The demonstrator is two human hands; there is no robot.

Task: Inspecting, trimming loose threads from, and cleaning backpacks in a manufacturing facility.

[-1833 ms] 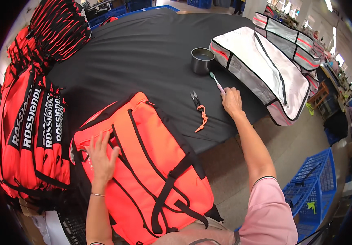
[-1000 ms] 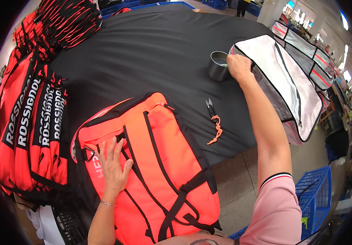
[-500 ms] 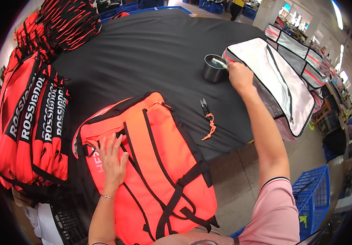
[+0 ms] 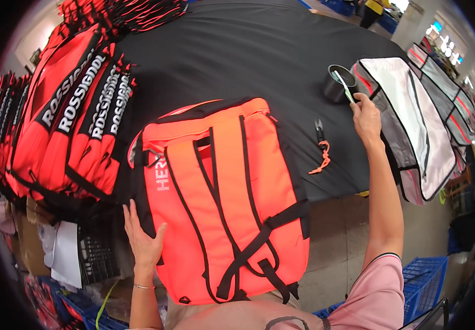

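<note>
A bright orange-red backpack (image 4: 232, 157) with black trim lies with its shoulder straps facing up, over the near edge of the black-covered table. My left hand (image 4: 143, 236) is at its lower left side, open with fingers spread. To the right, my right hand (image 4: 367, 118) is closed on a slim white-and-green stick (image 4: 347, 88), shaped like a toothbrush handle. The stick's far end leans into a dark metal cup (image 4: 332, 92); its tip is hard to make out. Thread snips (image 4: 319, 132) with an orange cord loop lie between the backpack and my right hand.
Red-and-black bags (image 4: 67, 132) stand packed together at the left, with more stacked behind. Grey-white bag pieces (image 4: 408, 110) lie along the table's right side. A blue crate (image 4: 424, 280) sits low at the right, a black crate (image 4: 97, 247) low at the left.
My left hand has slid from the backpack's upper left face down to its lower left side. My right hand keeps the stick at the cup, its angle now steeper. The whole view has shifted.
</note>
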